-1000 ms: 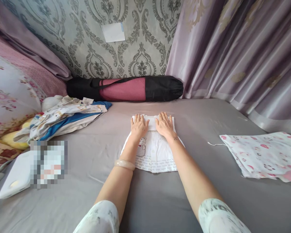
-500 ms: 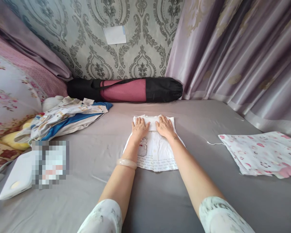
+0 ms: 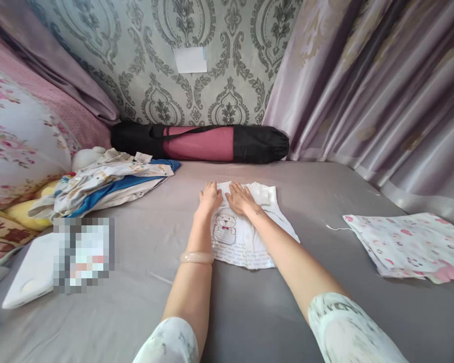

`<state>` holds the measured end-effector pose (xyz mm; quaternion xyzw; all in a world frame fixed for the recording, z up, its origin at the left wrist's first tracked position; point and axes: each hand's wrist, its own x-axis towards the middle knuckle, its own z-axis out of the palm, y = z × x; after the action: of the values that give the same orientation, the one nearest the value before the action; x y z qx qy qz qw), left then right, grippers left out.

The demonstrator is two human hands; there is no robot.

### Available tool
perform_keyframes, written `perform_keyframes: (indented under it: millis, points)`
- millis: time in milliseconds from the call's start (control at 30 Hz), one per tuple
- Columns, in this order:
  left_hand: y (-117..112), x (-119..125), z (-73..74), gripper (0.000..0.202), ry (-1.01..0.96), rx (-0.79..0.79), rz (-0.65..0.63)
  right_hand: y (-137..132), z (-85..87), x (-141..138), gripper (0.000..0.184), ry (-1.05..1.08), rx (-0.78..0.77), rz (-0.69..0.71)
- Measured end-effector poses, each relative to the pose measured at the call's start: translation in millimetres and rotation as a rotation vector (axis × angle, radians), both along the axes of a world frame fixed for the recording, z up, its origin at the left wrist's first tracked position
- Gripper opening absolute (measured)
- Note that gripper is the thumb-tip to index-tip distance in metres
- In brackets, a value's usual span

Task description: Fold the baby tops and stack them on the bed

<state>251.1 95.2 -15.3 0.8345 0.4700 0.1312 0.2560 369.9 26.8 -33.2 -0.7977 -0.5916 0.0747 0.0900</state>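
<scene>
A small white shirt (image 3: 251, 244) with a bear print and lines of lettering lies on the grey sheet in front of me. My left hand (image 3: 211, 197) rests at its upper left edge, with the fingers pointing away from me. Beside it, my right hand (image 3: 241, 198) lies flat on the upper part of the cloth, fingers stretched out. A folded-over piece of the shirt shows at its upper right. Neither hand appears to grip the fabric.
A black and pink mat bag (image 3: 199, 143) lies along the wall. Rumpled clothes (image 3: 109, 179) are heaped at the left, near a white flat device (image 3: 32, 272) and a blurred-out item. Folded heart-print cloth (image 3: 408, 242) lies at the right, below the curtains (image 3: 355, 96).
My right hand has slid left across the shirt, close to my left hand. The shirt's right side has opened outward, and more of the bear print shows. The view has shifted slightly.
</scene>
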Motion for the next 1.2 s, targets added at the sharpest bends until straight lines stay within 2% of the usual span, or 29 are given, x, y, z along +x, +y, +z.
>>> perform_keyframes:
  millis: [167, 467, 633, 867, 1033, 1200]
  points:
    - [10, -9, -2.2, 0.043, -0.047, -0.007, 0.048, 3, -6.9, -1, 0.064, 0.025, -0.015, -0.014]
    - [13, -12, -6.7, 0.043, -0.047, 0.002, 0.087, 4, -0.3, 3, 0.064, 0.039, -0.049, 0.003]
    - [15, -13, -6.4, 0.050, -0.056, 0.003, 0.092, 16, 7.6, -13, 0.060, -0.006, 0.029, 0.056]
    - [14, -15, -3.2, 0.061, -0.071, -0.035, 0.095, 28, 3.4, -33, 0.060, 0.032, -0.015, 0.117]
    - [8, -13, 3.3, 0.056, -0.042, -0.028, 0.078, 25, 4.0, -30, 0.060, 0.076, 0.004, 0.120]
    - [3, -5, 4.4, 0.051, -0.038, 0.007, 0.034, 23, 5.5, -18, 0.058, 0.178, 0.118, 0.096]
